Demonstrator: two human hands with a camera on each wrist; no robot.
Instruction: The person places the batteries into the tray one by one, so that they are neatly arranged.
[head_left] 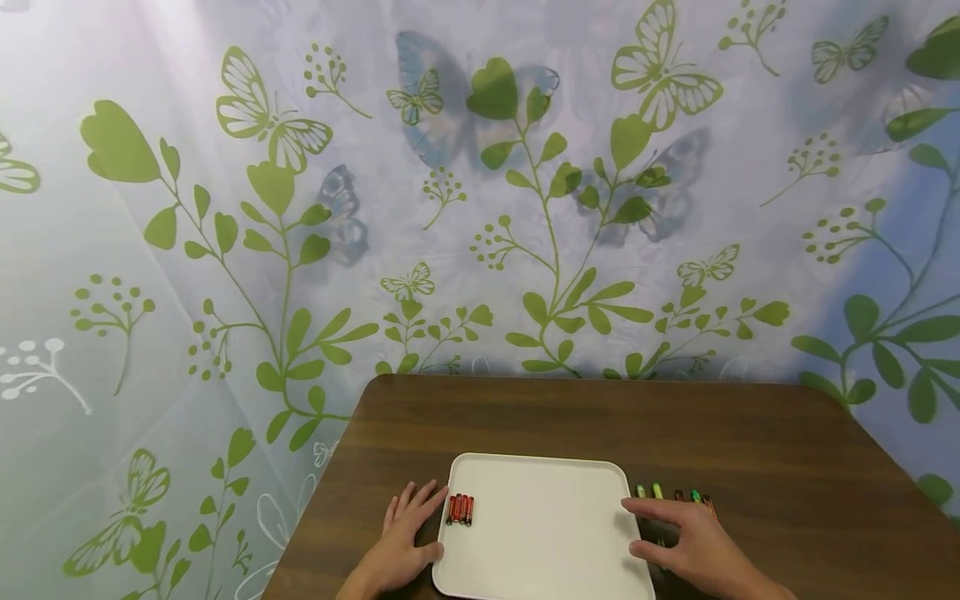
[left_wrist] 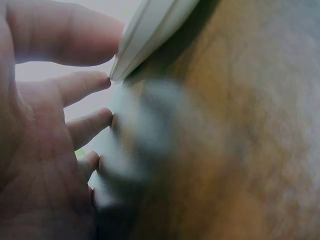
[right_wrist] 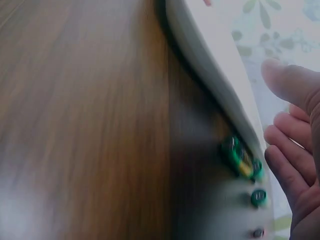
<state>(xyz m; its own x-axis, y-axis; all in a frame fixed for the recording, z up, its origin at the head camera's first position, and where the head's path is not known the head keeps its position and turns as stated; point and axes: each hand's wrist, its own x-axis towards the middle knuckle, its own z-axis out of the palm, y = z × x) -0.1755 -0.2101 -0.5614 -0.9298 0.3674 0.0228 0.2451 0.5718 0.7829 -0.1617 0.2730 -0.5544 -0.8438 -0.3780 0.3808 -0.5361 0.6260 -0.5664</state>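
A white rectangular tray (head_left: 543,525) lies on the wooden table, with several red batteries (head_left: 460,510) side by side near its left edge. My left hand (head_left: 401,537) is at the tray's left side, its fingers spread and extended. In the left wrist view, the thumb and index finger touch or nearly touch the tray's rim (left_wrist: 145,42). Over the tray's right edge is my right hand (head_left: 693,542), fingers loosely extended, thumb apart, holding nothing. Beneath and beyond it, partly hidden, lie several batteries, among them a green one (head_left: 657,491); the right wrist view shows green batteries (right_wrist: 240,157) beside the tray.
The brown wooden table (head_left: 585,417) extends behind the tray and to both sides. A pale curtain (head_left: 450,250) printed with green leaves and butterflies hangs behind the table's far edge and along the left.
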